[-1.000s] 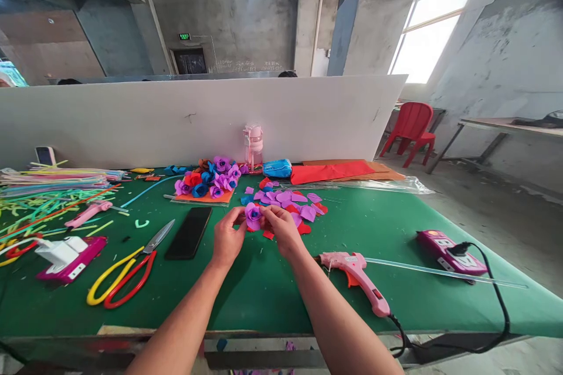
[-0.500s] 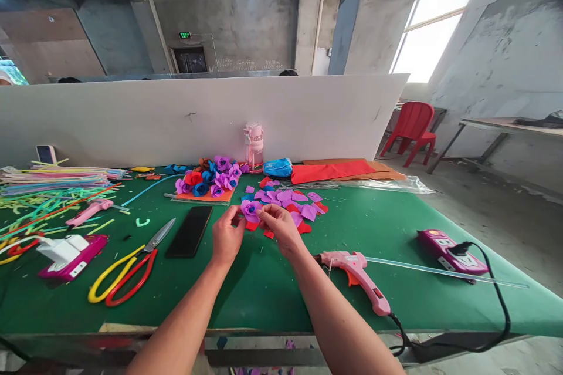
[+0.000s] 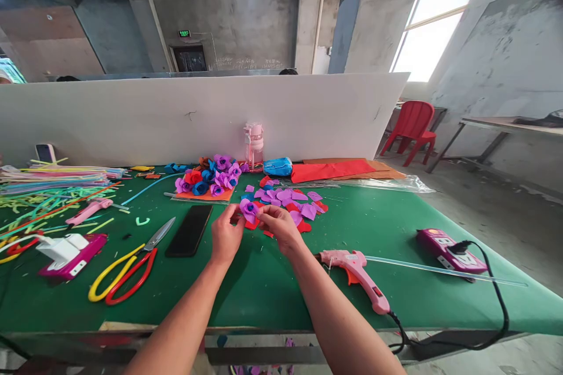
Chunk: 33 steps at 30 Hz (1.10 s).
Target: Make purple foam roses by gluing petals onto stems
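Observation:
Between my two hands is a purple paper flower [image 3: 248, 209] with a dark blue centre, held over the green table [image 3: 259, 293]. The fingers of my left hand [image 3: 227, 234] pinch its left side. From the right, my right hand [image 3: 280, 226] pinches a petal edge with thumb and forefinger. Loose purple and red paper petals [image 3: 308, 210] lie scattered just behind and beside my right hand. Farther back on the left sits a pile of finished-looking purple, blue and red paper flowers [image 3: 216, 178] on an orange sheet.
A pink glue gun [image 3: 358, 272] with a long clear stick lies right of my arms, its cable running to a purple power strip [image 3: 451, 252]. Scissors [image 3: 132, 263] and a black phone [image 3: 189, 231] lie on the left. A pink bottle [image 3: 254, 146] stands by the white partition [image 3: 308, 117].
The flower has turned and shifted slightly left between my fingers. Both hands keep their pinch and stay nearly in place.

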{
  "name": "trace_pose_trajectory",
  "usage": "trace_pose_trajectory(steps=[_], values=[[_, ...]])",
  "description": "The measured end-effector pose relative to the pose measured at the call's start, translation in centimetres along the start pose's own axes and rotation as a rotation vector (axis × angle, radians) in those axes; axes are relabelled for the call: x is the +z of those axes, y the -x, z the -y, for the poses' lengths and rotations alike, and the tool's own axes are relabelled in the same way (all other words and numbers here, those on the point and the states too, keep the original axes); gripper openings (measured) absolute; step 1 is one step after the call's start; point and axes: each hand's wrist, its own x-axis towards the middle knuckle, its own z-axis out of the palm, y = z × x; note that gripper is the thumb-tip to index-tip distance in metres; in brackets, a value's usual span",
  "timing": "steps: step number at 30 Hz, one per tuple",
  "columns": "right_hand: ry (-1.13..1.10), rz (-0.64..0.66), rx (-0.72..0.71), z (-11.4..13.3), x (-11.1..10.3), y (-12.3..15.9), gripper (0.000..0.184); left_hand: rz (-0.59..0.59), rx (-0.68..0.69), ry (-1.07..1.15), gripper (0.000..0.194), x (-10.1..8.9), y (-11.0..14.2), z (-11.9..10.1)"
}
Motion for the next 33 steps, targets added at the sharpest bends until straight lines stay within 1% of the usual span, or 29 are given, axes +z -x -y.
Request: trace_pose_trajectory(steps=[5,9,16,21,26,30,33], values=[[-0.046,-0.005,0.007,0.29,0.03,0.12,0.019,0.029,0.016,0.031,0.007,-0.02,0.04,-0.13],[-0.067,-0.01,0.01,0.36,-0.04,0.1,0.025,0.056,0.048,0.044,0.009,-0.02,0.08,-0.22],[-0.102,0.025,0.015,0.35,-0.17,0.07,0.027,0.087,0.029,0.089,0.009,0.06,0.03,-0.12],[-0.042,-0.018,-0.101,0.31,-0.11,0.03,0.026,0.118,0.033,0.088,0.009,0.0,0.05,-0.23],[-0.01,-0.032,-0.106,0.26,-0.08,-0.01,0.025,0.144,0.036,0.099,0.009,-0.07,0.08,-0.37],[0.021,-0.037,-0.183,0.54,0.0,0.14,0.021,0.154,0.028,0.107,0.009,-0.06,0.09,-0.42],[0.08,-0.034,-0.218,0.75,-0.02,0.22,0.023,0.171,0.003,0.111,0.012,-0.15,-0.04,-0.24]])
